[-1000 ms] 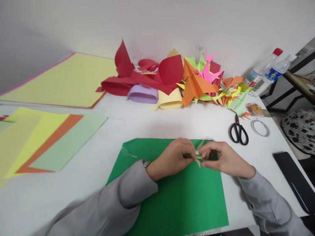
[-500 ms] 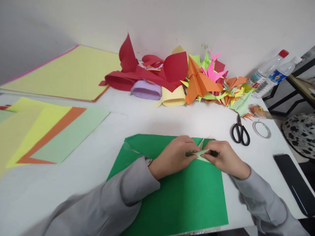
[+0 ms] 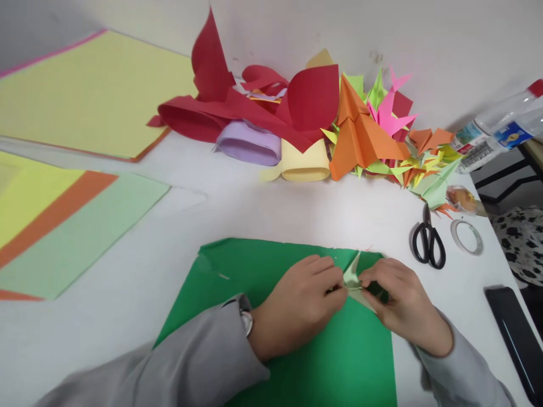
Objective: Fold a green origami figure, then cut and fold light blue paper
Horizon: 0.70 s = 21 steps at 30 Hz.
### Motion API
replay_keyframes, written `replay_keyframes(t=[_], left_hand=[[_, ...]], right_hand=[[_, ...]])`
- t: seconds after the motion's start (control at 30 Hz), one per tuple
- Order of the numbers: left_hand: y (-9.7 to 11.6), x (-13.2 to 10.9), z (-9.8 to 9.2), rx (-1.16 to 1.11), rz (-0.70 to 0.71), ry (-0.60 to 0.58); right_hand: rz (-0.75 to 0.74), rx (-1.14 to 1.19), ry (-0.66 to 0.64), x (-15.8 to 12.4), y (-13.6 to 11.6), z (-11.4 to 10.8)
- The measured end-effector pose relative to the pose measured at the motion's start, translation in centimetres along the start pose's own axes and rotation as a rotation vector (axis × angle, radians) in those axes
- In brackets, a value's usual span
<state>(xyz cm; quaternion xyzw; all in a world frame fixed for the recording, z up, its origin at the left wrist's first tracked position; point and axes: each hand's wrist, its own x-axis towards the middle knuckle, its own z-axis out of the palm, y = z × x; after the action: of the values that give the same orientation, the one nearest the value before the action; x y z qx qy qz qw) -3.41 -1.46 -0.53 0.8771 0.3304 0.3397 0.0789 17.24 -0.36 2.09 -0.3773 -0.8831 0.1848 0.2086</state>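
A small pale green folded paper piece (image 3: 353, 278) with pointed tips is pinched between both hands, over the upper right part of a green sheet (image 3: 335, 362). My left hand (image 3: 303, 299) closes on its left side, thumb against curled fingers, hiding that end. On the right side, my right hand (image 3: 401, 297) pinches the paper between thumb and forefinger. One narrow point of the folded piece sticks up between the hands, and a wider flap slants down toward the right thumb.
Black-handled scissors (image 3: 428, 243), a tape roll (image 3: 466, 237) and a black phone (image 3: 515, 342) lie to the right. Coloured sheets (image 3: 85, 226) are at the left. Along the wall are red paper shapes (image 3: 314, 102), an orange paper plane (image 3: 360, 130), folded papers and plastic bottles (image 3: 500, 130).
The view has shifted closer and tilted. Both hands still pinch the folded paper; it has turned slightly, showing more of its upright point, and the left hand now covers its left end.
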Motion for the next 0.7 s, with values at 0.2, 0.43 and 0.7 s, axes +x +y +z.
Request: replay_keyframes(t=[0.2, 0.43, 0.7], left_hand=[[0.05, 0.23, -0.37, -0.046, 0.011, 0.026], [0.1, 0.3, -0.97, -0.124, -0.019, 0.013], [-0.46, 0.07, -0.4, -0.105, -0.152, -0.025]], right_hand=[[0.088, 0.055, -0.031, 0.31, -0.19, -0.42], [0.05, 0.118, -0.144, 0.69, -0.41, -0.85], [0.067, 0.153, -0.148, 0.73, -0.41, -0.76]])
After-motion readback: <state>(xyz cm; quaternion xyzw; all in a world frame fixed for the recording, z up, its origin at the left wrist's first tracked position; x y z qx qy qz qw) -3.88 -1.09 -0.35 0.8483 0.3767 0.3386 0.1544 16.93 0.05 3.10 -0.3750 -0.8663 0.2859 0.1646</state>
